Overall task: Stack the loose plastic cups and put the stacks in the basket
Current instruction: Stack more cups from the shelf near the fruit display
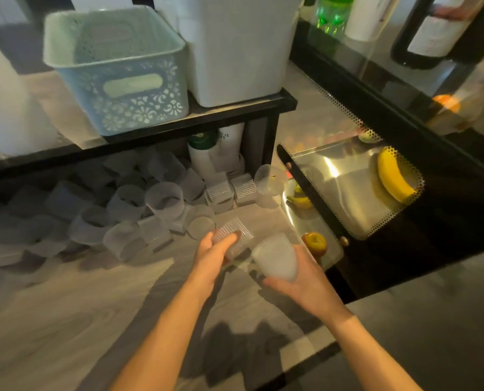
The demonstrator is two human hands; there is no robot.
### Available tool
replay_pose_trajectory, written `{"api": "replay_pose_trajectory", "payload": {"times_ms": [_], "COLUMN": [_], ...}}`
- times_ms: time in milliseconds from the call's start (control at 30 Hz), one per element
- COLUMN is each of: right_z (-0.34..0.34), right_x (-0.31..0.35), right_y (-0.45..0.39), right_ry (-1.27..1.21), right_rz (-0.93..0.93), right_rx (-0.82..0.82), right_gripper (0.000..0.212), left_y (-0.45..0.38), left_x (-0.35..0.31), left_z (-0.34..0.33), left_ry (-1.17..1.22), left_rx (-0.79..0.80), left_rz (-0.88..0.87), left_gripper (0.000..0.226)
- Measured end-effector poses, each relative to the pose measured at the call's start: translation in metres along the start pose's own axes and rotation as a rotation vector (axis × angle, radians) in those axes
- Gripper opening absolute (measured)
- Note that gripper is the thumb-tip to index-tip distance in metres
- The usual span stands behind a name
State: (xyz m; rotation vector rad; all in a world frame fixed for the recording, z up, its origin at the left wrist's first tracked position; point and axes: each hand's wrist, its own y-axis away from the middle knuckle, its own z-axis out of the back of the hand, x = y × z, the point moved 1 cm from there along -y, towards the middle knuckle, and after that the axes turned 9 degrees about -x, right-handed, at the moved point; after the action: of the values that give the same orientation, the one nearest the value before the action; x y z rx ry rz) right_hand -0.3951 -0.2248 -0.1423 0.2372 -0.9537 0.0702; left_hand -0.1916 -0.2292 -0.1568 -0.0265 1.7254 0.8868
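Two cups are in our hands below the basket point(116, 69), left hand point(211, 256) gripping a ribbed cup point(233, 239), right hand point(300, 280) cradling a frosted cup point(276, 256); misaligned rims could jam, or our grip could slip.

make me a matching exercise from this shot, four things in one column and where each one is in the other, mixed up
Things:
1. blue basket
2. banana
3. ribbed clear cup
4. frosted cup

Places:
A. in the right hand
B. on the black shelf, above the loose cups
C. in the left hand
D. behind glass in the display case

Pairs: 1-B, 2-D, 3-C, 4-A
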Motion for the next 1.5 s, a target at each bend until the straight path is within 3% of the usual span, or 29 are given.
{"api": "replay_pose_trajectory", "payload": {"times_ms": [133,367,700,833,1000,1100,1200,1267,1367,1500], "right_z": [-0.009,-0.033,-0.049,-0.055,-0.045,-0.036,-0.029,-0.022,-0.01,0.007], "right_x": [0.012,0.04,0.059,0.062,0.06,0.044,0.028,0.018,0.005,-0.004], "right_y": [0.012,0.036,0.054,0.047,0.026,0.017,0.008,0.002,-0.008,-0.019], "right_ry": [0.087,0.158,0.204,0.17,0.081,0.073,-0.019,-0.03,-0.031,-0.022], "right_rz": [0.025,-0.017,0.099,0.132,0.175,0.196,0.151,0.131,0.1,0.067], "right_rx": [0.013,-0.047,0.03,0.07,0.07,0.089,0.031,-0.012,-0.042,-0.098], "right_gripper": [0.077,0.088,0.08,0.084,0.081,0.082,0.088,0.093,0.095,0.088], "left_y": [0.015,0.046,0.065,0.065,0.075,0.067,0.052,0.04,0.015,-0.034], "left_x": [-0.011,-0.017,-0.012,-0.017,0.001,0.005,-0.006,-0.019,-0.043,-0.069], "left_z": [0.018,0.042,0.074,0.078,0.069,0.058,0.035,0.012,-0.024,-0.075], "left_ry": [0.006,-0.247,-0.368,-0.451,-0.62,-0.676,-0.575,-0.541,-0.674,-0.944], "left_rx": [0.05,0.17,0.111,0.044,0.197,0.256,0.174,0.114,0.014,0.002], "left_rz": [-0.164,-0.393,-0.474,-0.574,-0.592,-0.536,-0.48,-0.498,-0.631,-0.763], "left_gripper": [0.034,0.067,0.087,0.081,0.1,0.093,0.094,0.078,0.065,0.079]}}
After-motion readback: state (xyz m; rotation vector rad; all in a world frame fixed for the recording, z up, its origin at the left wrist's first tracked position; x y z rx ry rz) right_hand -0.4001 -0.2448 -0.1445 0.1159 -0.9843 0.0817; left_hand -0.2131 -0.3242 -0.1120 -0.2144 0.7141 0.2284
